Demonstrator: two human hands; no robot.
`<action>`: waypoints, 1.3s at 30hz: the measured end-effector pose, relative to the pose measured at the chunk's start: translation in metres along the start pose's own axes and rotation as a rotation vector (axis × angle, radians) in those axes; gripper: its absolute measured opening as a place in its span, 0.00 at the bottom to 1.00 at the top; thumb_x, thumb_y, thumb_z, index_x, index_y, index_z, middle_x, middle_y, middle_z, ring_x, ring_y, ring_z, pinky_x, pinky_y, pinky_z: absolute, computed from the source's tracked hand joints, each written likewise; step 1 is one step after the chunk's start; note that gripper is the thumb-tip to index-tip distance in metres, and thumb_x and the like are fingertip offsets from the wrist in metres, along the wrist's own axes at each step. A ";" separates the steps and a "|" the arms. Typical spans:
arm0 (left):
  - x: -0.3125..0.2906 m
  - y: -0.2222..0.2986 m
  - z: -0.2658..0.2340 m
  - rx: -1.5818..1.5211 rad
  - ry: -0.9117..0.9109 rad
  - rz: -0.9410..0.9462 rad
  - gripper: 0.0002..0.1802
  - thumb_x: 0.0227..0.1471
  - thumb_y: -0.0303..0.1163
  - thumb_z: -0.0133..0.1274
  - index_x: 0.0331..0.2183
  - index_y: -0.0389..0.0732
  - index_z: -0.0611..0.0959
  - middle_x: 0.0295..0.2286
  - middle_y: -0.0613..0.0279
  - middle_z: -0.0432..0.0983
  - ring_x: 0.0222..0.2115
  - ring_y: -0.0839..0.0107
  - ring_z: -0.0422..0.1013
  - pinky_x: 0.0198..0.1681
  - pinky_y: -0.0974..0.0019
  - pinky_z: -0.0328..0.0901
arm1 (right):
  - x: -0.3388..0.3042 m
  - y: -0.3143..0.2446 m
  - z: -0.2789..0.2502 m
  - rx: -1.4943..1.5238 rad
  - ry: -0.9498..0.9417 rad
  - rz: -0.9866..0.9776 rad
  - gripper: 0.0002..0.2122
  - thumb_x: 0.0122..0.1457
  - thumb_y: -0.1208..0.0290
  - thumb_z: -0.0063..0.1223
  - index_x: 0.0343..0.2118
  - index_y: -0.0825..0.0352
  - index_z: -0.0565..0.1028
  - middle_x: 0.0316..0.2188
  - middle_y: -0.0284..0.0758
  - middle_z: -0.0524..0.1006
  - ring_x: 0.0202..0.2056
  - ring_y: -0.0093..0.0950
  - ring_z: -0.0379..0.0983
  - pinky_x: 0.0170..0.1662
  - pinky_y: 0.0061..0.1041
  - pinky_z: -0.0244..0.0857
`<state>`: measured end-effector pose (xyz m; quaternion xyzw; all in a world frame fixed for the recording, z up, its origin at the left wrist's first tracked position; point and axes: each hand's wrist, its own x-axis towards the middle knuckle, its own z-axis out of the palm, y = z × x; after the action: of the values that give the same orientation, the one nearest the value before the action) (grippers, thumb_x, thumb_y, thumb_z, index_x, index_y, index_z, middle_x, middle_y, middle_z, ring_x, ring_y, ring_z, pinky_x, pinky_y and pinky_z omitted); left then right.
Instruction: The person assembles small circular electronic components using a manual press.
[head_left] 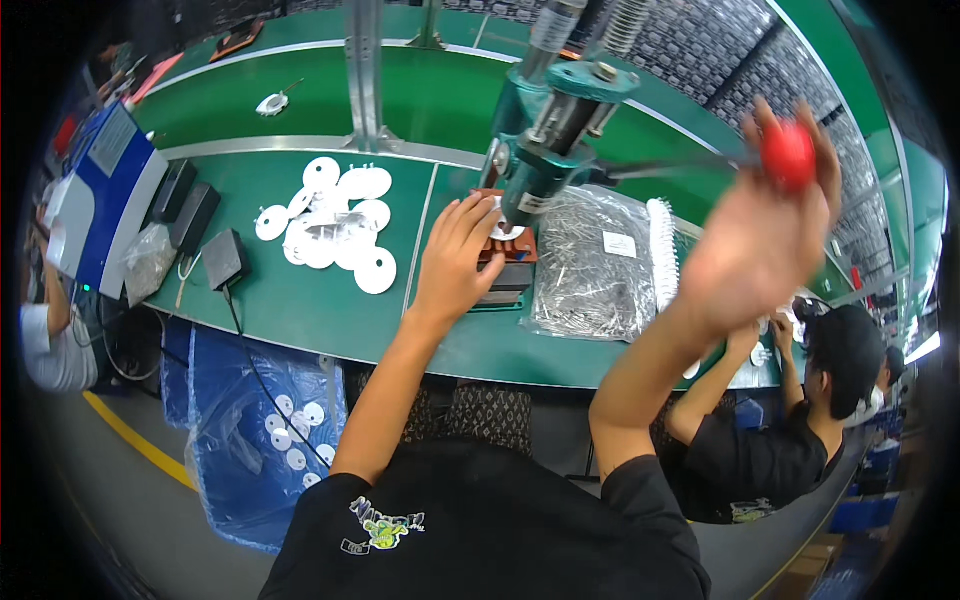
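Note:
A teal hand press [545,165] stands on the green bench, its ram down over a white round disc [510,222] in a brown fixture [522,248]. Against the fixture's left side rests my left hand [457,258], fingers stretched out and thumb apart, touching near the disc's edge. My right hand [765,235] is raised at the right, blurred, its fingers around the red ball knob [788,157] at the end of the press lever [680,166]. The ram hides part of the disc.
Left of the press lies a heap of white discs [335,230]. A clear bag of metal pins [590,265] and a white toothed strip [662,250] sit to its right. Below are a blue plastic-lined bin [235,440] with discs and a co-worker [790,420] at right.

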<state>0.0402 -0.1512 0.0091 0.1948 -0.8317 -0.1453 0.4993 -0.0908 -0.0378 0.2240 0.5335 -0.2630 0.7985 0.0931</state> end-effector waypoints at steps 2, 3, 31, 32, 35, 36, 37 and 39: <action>0.001 0.003 0.000 -0.012 0.011 0.021 0.26 0.40 0.24 0.62 0.46 0.33 0.78 0.51 0.50 0.72 0.57 0.51 0.65 0.62 0.48 0.57 | 0.012 0.021 -0.001 0.001 -0.041 0.045 0.24 0.63 0.75 0.42 0.61 0.76 0.57 0.59 0.53 0.63 0.59 0.44 0.63 0.64 0.39 0.53; 0.000 0.003 -0.002 -0.001 0.029 0.021 0.25 0.40 0.24 0.62 0.45 0.33 0.78 0.50 0.50 0.73 0.57 0.51 0.65 0.62 0.48 0.57 | 0.006 0.031 -0.001 0.039 -0.032 0.063 0.25 0.62 0.79 0.44 0.62 0.74 0.56 0.59 0.51 0.64 0.58 0.40 0.65 0.62 0.38 0.56; -0.047 0.085 -0.041 -0.403 -0.265 -0.345 0.15 0.56 0.24 0.52 0.46 0.32 0.81 0.43 0.49 0.77 0.45 0.57 0.74 0.51 0.61 0.66 | -0.173 0.019 -0.122 -1.072 -0.438 0.264 0.30 0.43 0.70 0.69 0.52 0.67 0.74 0.53 0.46 0.71 0.52 0.44 0.70 0.55 0.39 0.65; -0.048 0.082 -0.052 -0.300 -0.234 -0.340 0.15 0.55 0.23 0.52 0.45 0.33 0.82 0.43 0.49 0.78 0.46 0.53 0.73 0.53 0.57 0.65 | -0.148 0.027 -0.141 -1.013 -0.293 0.332 0.28 0.44 0.70 0.68 0.51 0.67 0.73 0.50 0.44 0.72 0.52 0.44 0.70 0.55 0.39 0.65; -0.065 0.038 -0.073 -0.146 -0.161 -0.310 0.15 0.56 0.24 0.51 0.46 0.34 0.80 0.47 0.49 0.76 0.50 0.55 0.71 0.57 0.57 0.61 | -0.096 0.066 -0.236 -1.525 -0.135 0.475 0.27 0.50 0.66 0.62 0.53 0.70 0.70 0.45 0.49 0.71 0.47 0.48 0.71 0.50 0.41 0.68; -0.067 0.025 -0.079 0.129 -0.076 -0.294 0.17 0.56 0.25 0.52 0.48 0.35 0.79 0.49 0.48 0.74 0.52 0.53 0.68 0.59 0.55 0.59 | -0.086 0.083 -0.266 -1.659 -0.124 0.567 0.28 0.48 0.63 0.64 0.51 0.71 0.72 0.44 0.50 0.74 0.44 0.50 0.73 0.47 0.42 0.70; -0.069 0.013 -0.082 0.399 0.013 -0.275 0.19 0.56 0.26 0.53 0.51 0.36 0.78 0.51 0.47 0.73 0.55 0.52 0.66 0.61 0.53 0.57 | -0.078 0.102 -0.296 -1.709 -0.161 0.682 0.27 0.47 0.60 0.65 0.49 0.70 0.73 0.43 0.50 0.76 0.44 0.50 0.74 0.46 0.42 0.70; -0.079 -0.010 -0.089 0.511 -0.081 -0.280 0.21 0.56 0.26 0.54 0.52 0.36 0.76 0.53 0.47 0.71 0.56 0.51 0.64 0.62 0.52 0.55 | -0.073 0.131 -0.327 -1.749 -0.205 0.792 0.28 0.45 0.58 0.67 0.47 0.70 0.75 0.42 0.50 0.78 0.43 0.50 0.76 0.46 0.42 0.71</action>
<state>0.1549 -0.1277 -0.0152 0.4212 -0.8255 -0.0060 0.3757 -0.3795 0.0308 0.0208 0.2155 -0.9323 0.2434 0.1581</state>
